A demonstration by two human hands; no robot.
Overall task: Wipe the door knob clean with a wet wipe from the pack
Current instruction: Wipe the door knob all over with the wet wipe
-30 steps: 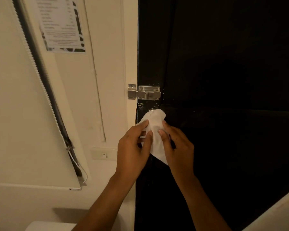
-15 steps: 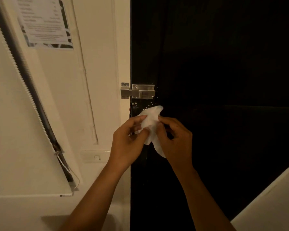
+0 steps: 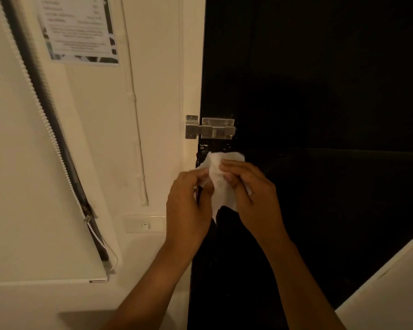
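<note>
Head camera, looking forward and down: two bare forearms reached up from the bottom of the picture toward the left edge of a black door (image 3: pixel 320 91). The left hand (image 3: pixel 188 206) and the right hand (image 3: pixel 253 194) met in front of that edge, and both pinched a crumpled white wet wipe (image 3: pixel 221 182) between curled fingers and thumbs. The wipe bunched above the fingertips and hung in a loose flap below them. The door knob was hidden, probably behind the wipe and hands. Just above the wipe, a metal slide bolt (image 3: pixel 210 128) bridged the door and the cream frame. On the cream wall to the left hung a printed notice (image 3: pixel 79 29), with a white wall switch (image 3: pixel 144 223) lower down, near the left wrist.
</note>
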